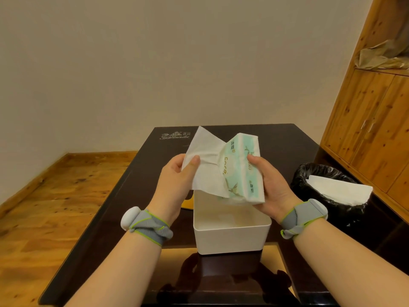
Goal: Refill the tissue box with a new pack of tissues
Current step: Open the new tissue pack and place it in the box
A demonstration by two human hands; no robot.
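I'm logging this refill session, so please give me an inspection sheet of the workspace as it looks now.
Surface: dark glossy table, reflective.
Job's things: white box open, lid off; tissue pack held above it, one tissue pulled out.
Clutter: nothing seen.
Grippers: left hand pinches the tissue; right hand grips the pack; both wear wristbands.
Cables: nothing seen.
Surroundings: bin with black liner holding tissue, wooden cabinet, wood floor.

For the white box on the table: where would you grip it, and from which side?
Grip the box by its two long side walls, coming from above at the near end. It stands upright and open-topped, with thin straight walls, and its far end sits under the pack held in both hands.
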